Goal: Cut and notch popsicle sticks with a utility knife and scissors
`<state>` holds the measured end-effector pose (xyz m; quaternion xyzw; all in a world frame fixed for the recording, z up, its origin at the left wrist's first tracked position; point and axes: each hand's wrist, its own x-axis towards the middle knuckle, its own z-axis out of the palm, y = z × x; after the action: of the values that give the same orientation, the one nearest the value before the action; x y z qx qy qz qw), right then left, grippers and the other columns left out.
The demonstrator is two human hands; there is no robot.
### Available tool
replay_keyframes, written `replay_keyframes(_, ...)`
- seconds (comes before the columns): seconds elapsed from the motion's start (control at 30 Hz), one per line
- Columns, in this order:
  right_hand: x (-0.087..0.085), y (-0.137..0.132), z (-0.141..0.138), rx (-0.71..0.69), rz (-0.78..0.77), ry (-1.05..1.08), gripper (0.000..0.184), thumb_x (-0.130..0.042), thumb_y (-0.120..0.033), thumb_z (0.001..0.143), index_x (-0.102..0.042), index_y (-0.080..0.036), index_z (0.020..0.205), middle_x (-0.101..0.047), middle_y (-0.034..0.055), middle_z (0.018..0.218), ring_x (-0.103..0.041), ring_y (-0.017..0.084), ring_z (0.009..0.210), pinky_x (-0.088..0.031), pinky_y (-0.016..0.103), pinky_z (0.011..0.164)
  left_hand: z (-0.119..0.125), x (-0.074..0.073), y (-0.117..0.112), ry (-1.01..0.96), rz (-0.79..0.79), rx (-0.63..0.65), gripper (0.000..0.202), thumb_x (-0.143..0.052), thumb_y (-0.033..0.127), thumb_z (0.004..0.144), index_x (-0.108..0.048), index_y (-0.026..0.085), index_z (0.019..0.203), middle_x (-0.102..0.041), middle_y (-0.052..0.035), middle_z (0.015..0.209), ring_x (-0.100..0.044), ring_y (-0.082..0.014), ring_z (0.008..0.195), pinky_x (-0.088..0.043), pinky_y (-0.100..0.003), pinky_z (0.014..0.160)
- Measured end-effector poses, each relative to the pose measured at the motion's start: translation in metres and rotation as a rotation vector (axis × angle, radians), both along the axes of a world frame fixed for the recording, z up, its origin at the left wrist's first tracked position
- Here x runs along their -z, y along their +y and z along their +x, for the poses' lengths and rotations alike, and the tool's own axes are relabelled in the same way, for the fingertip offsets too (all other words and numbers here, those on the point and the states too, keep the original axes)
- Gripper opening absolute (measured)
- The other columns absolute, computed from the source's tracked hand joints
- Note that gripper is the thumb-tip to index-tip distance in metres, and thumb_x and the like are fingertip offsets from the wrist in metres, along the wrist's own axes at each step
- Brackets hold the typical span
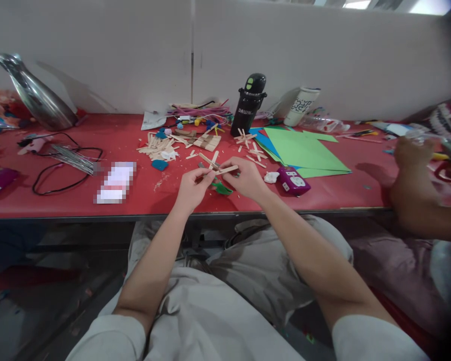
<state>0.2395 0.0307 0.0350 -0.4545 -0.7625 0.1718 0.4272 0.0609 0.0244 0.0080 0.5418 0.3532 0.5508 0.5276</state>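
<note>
Above the red table point(60, 200), both my hands meet over a small piece made of wooden craft sticks point(215, 164). My left hand point(193, 188) pinches the sticks from the left with curled fingers. My right hand point(246, 178) grips a flat stick point(227, 170) from the right, fingers closed on it. A green scrap point(222, 188) lies on the table just under my hands. A pile of loose wooden sticks point(158, 147) lies behind to the left, with more sticks point(248, 143) behind to the right.
A black bottle point(249, 104) stands at the back centre beside green paper sheets point(304, 150). A purple device point(293, 180) and a white crumpled bit point(271, 176) lie right of my hands. A black cable point(62, 168) loops at left. Another person's arm point(417, 190) rests at right.
</note>
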Motion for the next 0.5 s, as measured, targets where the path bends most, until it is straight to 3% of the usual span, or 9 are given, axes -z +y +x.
replay_keyframes(0.3,0.0037,0.0027,-0.0002,-0.019,0.153,-0.057,0.009,-0.061,-0.024,0.081,-0.069,-0.021,0.081,-0.069,0.0049,0.08,-0.061,0.018,0.071,-0.048,0.032,0.07,-0.0046,-0.0005,0.0027,0.02,0.055,-0.006,0.044,-0.081,0.057,0.072,-0.073,0.016,0.085,-0.073,-0.0034,0.071,-0.07,-0.0159,0.063,-0.063,-0.032,0.068)
replay_keyframes(0.5,0.0054,0.0034,0.0013,-0.041,0.172,-0.052,0.012,-0.06,-0.024,0.083,-0.07,-0.02,0.088,-0.074,0.0052,0.085,-0.066,0.018,0.074,-0.051,0.031,0.07,-0.0098,-0.0047,0.0031,0.071,0.121,-0.02,0.039,-0.08,0.055,0.076,-0.074,0.017,0.083,-0.068,-0.0002,0.059,-0.062,-0.0116,0.052,-0.054,-0.025,0.054)
